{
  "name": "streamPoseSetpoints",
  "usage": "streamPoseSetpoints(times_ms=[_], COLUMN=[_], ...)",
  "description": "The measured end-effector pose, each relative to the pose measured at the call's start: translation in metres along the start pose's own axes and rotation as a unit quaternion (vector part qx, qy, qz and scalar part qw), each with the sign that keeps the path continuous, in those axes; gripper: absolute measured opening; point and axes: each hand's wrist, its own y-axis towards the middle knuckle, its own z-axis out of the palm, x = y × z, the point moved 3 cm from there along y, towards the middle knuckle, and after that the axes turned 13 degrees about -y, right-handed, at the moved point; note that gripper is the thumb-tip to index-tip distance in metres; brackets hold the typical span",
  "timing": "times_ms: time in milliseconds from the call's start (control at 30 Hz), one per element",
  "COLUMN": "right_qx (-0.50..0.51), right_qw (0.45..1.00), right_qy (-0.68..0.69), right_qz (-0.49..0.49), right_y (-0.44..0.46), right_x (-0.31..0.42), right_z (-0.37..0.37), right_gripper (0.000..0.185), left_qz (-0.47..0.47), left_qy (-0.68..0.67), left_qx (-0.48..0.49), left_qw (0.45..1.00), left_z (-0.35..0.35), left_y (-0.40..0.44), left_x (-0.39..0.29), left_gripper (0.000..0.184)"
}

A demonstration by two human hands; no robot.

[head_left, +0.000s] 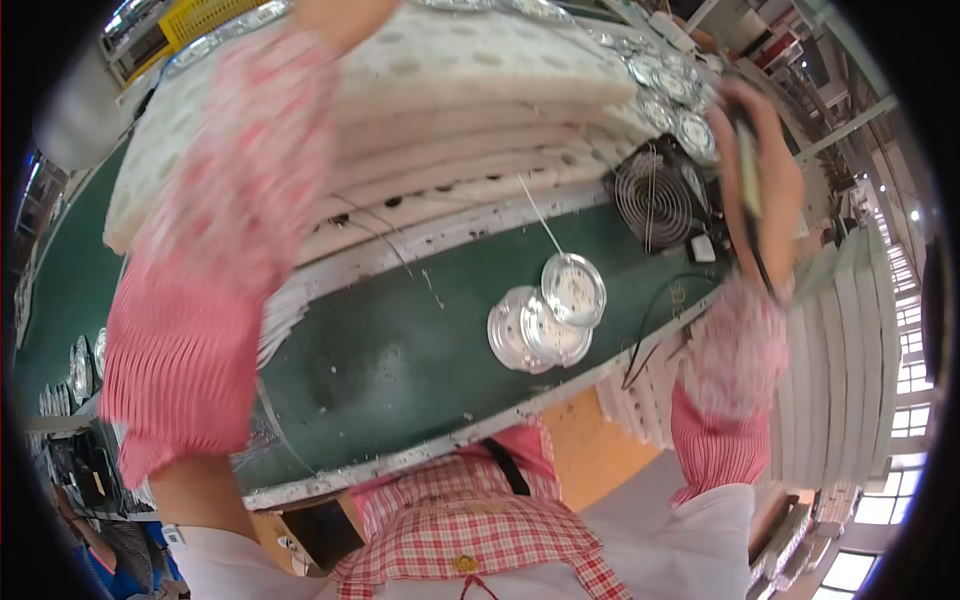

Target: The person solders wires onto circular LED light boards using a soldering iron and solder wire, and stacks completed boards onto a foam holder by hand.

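My right hand (pixel 768 185), blurred, is raised at the right beside the fan. Its fingers are wrapped round a slim black-and-yellow handled tool (pixel 748 165); the tip is too blurred to make out. My left hand (pixel 345 18) reaches to the top edge over the foam sheets, its fingers out of the frame. Several shiny round metal discs (pixel 574 290) lie overlapping on the green bench in front of me. A thin white wire (pixel 540 215) runs from the top disc towards the foam.
Stacked white foam sheets (pixel 480 80) with holes fill the back of the green bench (pixel 370 370). A black fan with a wire guard (pixel 652 198) stands at the right. More metal discs (pixel 672 85) lie behind it. White foam panels (pixel 835 350) stand far right; a yellow crate (pixel 200 20) sits top left.
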Motion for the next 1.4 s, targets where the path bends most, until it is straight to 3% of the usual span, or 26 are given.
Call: streamPoseSetpoints(times_ms=[33, 67, 133, 200, 267, 367, 533, 667, 767, 800, 900, 967, 1033, 1167, 1233, 1300, 1333, 1400], right_qx=[0.029, 0.018, 0.077, 0.188, 0.245, 0.221, 0.176, 0.1, 0.19, 0.149, 0.152, 0.227, 0.21, 0.253, 0.253, 0.232, 0.221, 0.259], right_qw=[0.998, 1.0, 0.997, 0.982, 0.968, 0.97, 0.98, 0.99, 0.979, 0.982, 0.981, 0.963, 0.958, 0.911, 0.904, 0.929, 0.947, 0.944], right_qy=[-0.037, -0.008, 0.016, 0.024, 0.041, 0.096, 0.065, 0.034, 0.007, -0.008, 0.03, 0.111, 0.156, 0.272, 0.312, 0.281, 0.225, 0.199], right_qz=[0.037, 0.001, -0.006, 0.014, 0.015, -0.011, -0.062, -0.093, -0.073, -0.117, -0.121, -0.088, -0.117, -0.179, -0.148, -0.056, -0.055, -0.054], right_y=[-0.029, -0.059, -0.124, -0.182, -0.223, -0.249, -0.265, -0.259, -0.27, -0.275, -0.264, -0.26, -0.264, -0.267, -0.269, -0.26, -0.255, -0.241], right_x=[0.006, 0.002, 0.001, 0.011, 0.027, 0.051, 0.042, 0.021, 0.01, 0.012, 0.05, 0.084, 0.11, 0.138, 0.135, 0.13, 0.132, 0.146], right_z=[-0.025, -0.037, -0.043, -0.029, -0.003, 0.028, 0.046, 0.037, 0.029, 0.03, 0.033, 0.048, 0.062, 0.059, 0.061, 0.065, 0.065, 0.061], right_gripper=[0.02, 0.02, 0.023, 0.034, 0.044, 0.051, 0.043, 0.042, 0.042, 0.041, 0.039, 0.038, 0.038, 0.037, 0.037, 0.036, 0.054, 0.07], left_qz=[0.041, 0.054, 0.021, -0.125, -0.066, -0.158, -0.304, -0.284, -0.219, -0.201, -0.184, -0.181, -0.191, -0.199, -0.213, -0.211, -0.215, -0.215], left_qy=[-0.011, -0.083, -0.044, 0.015, 0.093, 0.129, 0.167, 0.148, 0.129, 0.121, 0.114, 0.132, 0.183, 0.239, 0.212, 0.195, 0.18, 0.17], left_qx=[0.004, -0.019, 0.073, 0.118, 0.181, 0.143, 0.109, 0.126, 0.142, 0.141, 0.157, 0.171, 0.184, 0.186, 0.203, 0.203, 0.202, 0.204], left_qw=[0.999, 0.995, 0.996, 0.985, 0.977, 0.968, 0.931, 0.939, 0.957, 0.962, 0.964, 0.959, 0.947, 0.932, 0.932, 0.936, 0.938, 0.94], left_z=[-0.03, -0.053, -0.121, -0.159, -0.184, -0.212, -0.252, -0.238, -0.212, -0.203, -0.189, -0.188, -0.2, -0.214, -0.216, -0.214, -0.214, -0.211], left_y=[-0.026, -0.058, -0.111, -0.169, -0.219, -0.295, -0.384, -0.4, -0.39, -0.386, -0.379, -0.375, -0.377, -0.381, -0.388, -0.386, -0.384, -0.377], left_x=[-0.026, -0.056, -0.049, -0.074, -0.081, -0.067, -0.056, -0.058, -0.063, -0.064, -0.063, -0.059, -0.05, -0.037, -0.022, -0.019, -0.019, -0.019], left_gripper=[0.032, 0.026, 0.033, 0.021, 0.023, 0.024, 0.031, 0.026, 0.025, 0.026, 0.023, 0.017, 0.006, 0.01, 0.012, 0.014, 0.013, 0.012])
